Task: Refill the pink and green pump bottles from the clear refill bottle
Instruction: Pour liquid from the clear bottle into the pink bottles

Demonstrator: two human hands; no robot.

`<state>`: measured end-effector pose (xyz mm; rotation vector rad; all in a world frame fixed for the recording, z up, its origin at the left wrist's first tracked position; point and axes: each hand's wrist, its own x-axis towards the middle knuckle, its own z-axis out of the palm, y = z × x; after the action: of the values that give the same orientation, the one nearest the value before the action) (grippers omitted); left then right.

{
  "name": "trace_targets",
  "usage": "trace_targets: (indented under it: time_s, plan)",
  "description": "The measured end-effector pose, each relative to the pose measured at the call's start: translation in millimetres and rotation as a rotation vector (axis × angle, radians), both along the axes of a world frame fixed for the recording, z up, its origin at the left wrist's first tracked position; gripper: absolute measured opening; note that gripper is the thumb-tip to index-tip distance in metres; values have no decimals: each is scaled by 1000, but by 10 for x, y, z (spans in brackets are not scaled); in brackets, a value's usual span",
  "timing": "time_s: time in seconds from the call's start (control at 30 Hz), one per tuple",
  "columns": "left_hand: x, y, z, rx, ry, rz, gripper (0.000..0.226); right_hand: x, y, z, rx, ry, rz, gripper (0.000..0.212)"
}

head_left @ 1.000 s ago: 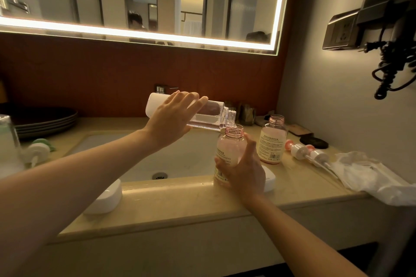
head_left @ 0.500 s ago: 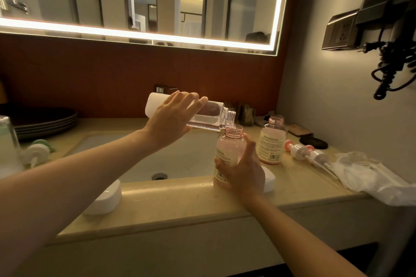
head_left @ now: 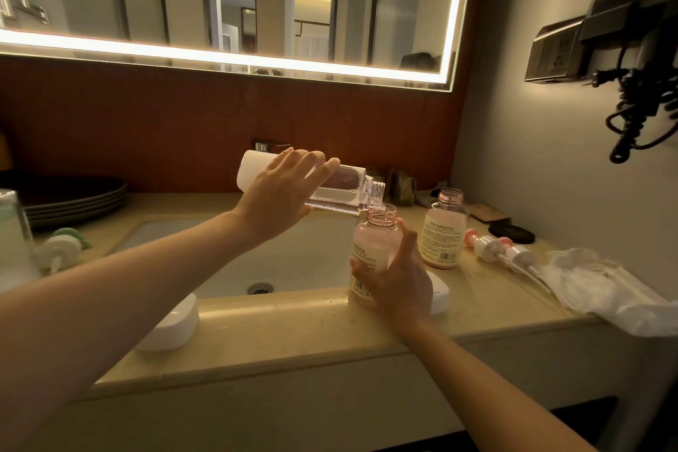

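My left hand [head_left: 280,191] grips the clear refill bottle [head_left: 345,191], tipped almost flat with its open neck just over the mouth of a pink bottle [head_left: 374,242]. That pink bottle stands uncapped on the counter edge, and my right hand [head_left: 398,275] wraps its lower half. A second uncapped pink bottle [head_left: 444,231] stands to the right. Two pink-and-white pump heads [head_left: 495,249] lie on the counter beyond it. At the far left stands a pale bottle [head_left: 13,235] with a green-and-white pump head [head_left: 64,244] lying beside it.
The sink basin [head_left: 227,253] lies behind the counter edge. White caps sit at the front left [head_left: 170,325] and behind my right hand [head_left: 438,292]. Dark plates [head_left: 73,200] are stacked at the back left. A crumpled plastic bag [head_left: 601,286] lies right. A wall-mounted hairdryer [head_left: 634,48] hangs above.
The refill bottle's neck has dipped slightly closer to the pink bottle's mouth. Both hands keep their holds in nearly the same place.
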<state>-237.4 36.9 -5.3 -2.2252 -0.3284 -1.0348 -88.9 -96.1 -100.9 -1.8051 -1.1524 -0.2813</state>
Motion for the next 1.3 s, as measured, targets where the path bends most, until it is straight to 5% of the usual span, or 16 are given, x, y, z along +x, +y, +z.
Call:
trace_targets:
  time_s: [0.63,0.97,1.3]
  plan:
    - [-3,-14,-49,-80,-25,-13,84,0,-1,-4,10,5,3,87]
    - [40,-97,-273,-627,-209,-7,80,88,25,130,-23,63,127,86]
    - [148,-26,-486,-1004,-463,-160,81,529,-126,589,250,150,122,80]
